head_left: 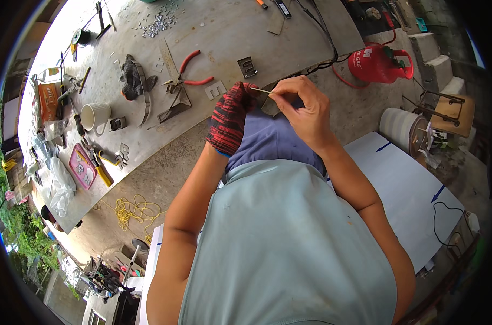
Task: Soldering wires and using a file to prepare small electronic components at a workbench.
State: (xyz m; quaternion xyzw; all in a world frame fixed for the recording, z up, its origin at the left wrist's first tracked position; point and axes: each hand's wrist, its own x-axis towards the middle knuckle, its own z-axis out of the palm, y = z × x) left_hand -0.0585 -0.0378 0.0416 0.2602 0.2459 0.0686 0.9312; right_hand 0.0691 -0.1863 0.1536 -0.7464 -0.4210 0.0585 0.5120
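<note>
My left hand (231, 116), in a red and black striped glove, is closed at the near edge of the metal table; what its fingertips hold is too small to make out. My bare right hand (305, 108) pinches a thin pale rod (263, 90) between thumb and fingers. The rod's far end reaches the gloved fingertips. Just beyond the left hand lie a flat slotted metal plate (215, 90) and red-handled pliers (196, 82). A small dark square metal piece with slots (247, 67) rests on the table above both hands.
Left on the table are a triangular metal square (175, 105), a dark glove (133, 78), a white mug (95, 115), a pink tray (82, 167) and several hand tools. Small metal bits (159, 23) lie scattered farther back. A red gas cylinder (373, 63) stands at the right.
</note>
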